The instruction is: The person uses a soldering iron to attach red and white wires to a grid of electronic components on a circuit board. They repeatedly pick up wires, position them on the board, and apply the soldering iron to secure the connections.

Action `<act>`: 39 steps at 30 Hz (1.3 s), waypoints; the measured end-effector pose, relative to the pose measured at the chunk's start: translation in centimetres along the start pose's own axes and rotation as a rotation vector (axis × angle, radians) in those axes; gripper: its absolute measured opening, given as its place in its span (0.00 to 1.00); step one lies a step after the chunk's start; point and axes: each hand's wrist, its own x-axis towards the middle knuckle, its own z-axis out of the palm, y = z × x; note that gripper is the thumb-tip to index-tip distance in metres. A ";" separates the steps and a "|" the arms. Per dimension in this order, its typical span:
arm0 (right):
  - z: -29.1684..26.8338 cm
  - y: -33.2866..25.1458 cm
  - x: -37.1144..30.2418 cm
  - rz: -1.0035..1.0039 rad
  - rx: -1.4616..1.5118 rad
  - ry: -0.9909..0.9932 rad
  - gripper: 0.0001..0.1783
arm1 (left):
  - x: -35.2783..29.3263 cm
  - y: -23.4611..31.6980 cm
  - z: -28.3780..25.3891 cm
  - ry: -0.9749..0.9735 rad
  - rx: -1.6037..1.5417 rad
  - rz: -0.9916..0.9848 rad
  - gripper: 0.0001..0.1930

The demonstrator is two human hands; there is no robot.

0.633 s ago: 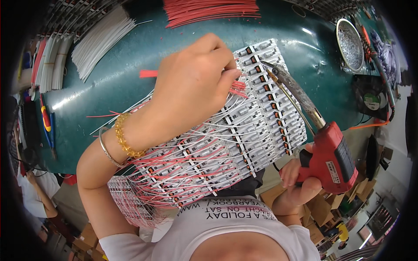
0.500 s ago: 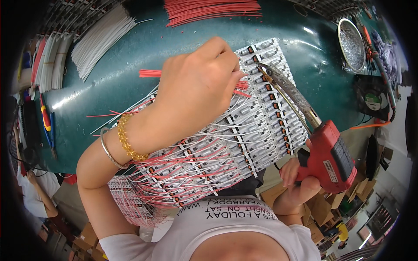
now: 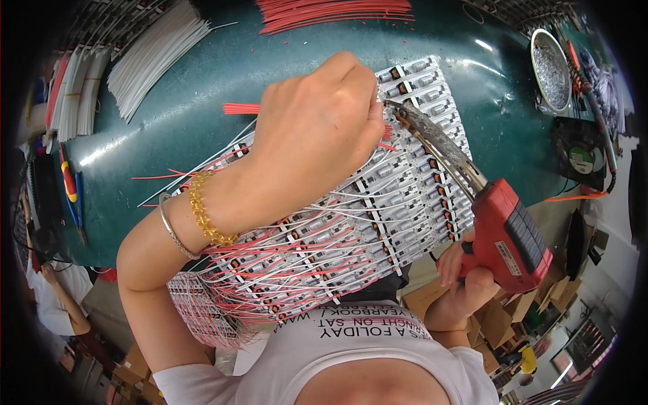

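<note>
My left hand is closed around a bundle of red wires, whose ends stick out on both sides of the fist. It hovers over the upper part of a panel of small circuit boards, set in rows with clear and black-and-orange parts. White and red wires trail from many of the boards toward the lower left. My right hand grips the handle of a red soldering gun. Its dark tip reaches up-left, right beside my left fingertips; the exact contact point is too small to make out.
Red wires lie at the back of the green table, with white wires at far left. Red-and-yellow-handled pliers lie on the left. A metal bowl and a black fan stand on the right. Another wired panel hangs lower left.
The soldering gun's tip has moved left, close to my left fingertips. My left hand has shifted slightly right, still holding the red wires.
</note>
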 end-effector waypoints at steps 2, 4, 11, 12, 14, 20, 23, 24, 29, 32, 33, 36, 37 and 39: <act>-0.8 1.0 -0.4 -0.052 -0.083 0.005 0.41 | 0.0 0.0 0.1 0.009 0.018 -0.003 0.05; -1.0 1.1 -0.5 -0.101 -0.201 0.007 0.40 | 0.0 0.2 0.2 0.019 0.045 -0.010 0.05; 0.2 -0.4 -0.4 -0.003 -0.039 0.030 0.46 | 0.0 0.3 0.5 0.028 0.052 -0.010 0.06; 0.5 -0.7 -0.3 0.011 -0.016 0.026 0.46 | 0.0 0.3 0.5 0.030 0.058 -0.010 0.06; 0.2 -0.4 -0.4 -0.006 -0.032 0.017 0.46 | 0.0 0.2 0.3 0.034 0.064 -0.011 0.06; 0.9 -0.9 -0.3 0.085 -0.012 0.030 0.47 | 0.0 0.4 0.5 0.034 0.069 -0.017 0.06; 0.8 -0.2 -0.7 0.056 -0.059 0.072 0.47 | 0.0 0.5 0.4 0.031 0.072 -0.029 0.06; 0.8 -0.2 -0.8 0.043 -0.061 0.076 0.47 | 0.0 0.4 0.4 0.036 0.076 -0.025 0.06; 0.6 -0.9 -0.5 0.042 0.005 0.026 0.48 | -0.1 0.4 0.5 0.041 0.077 -0.019 0.06; 0.5 -0.8 -0.3 0.043 0.047 -0.007 0.47 | -0.1 0.4 0.4 0.039 0.081 -0.018 0.06; 0.5 -0.8 -0.3 0.048 0.062 -0.013 0.47 | -0.1 0.4 0.4 0.042 0.078 -0.016 0.06; 0.4 -0.7 -0.3 0.052 0.073 -0.018 0.47 | 0.0 0.3 0.5 0.040 0.051 0.003 0.05; 0.4 -0.8 -0.3 0.051 0.074 -0.020 0.47 | 0.0 0.3 0.3 0.039 0.041 0.010 0.05; 0.0 -0.8 -0.3 0.049 0.093 -0.020 0.47 | -0.2 0.4 -0.4 0.046 -0.051 0.029 0.04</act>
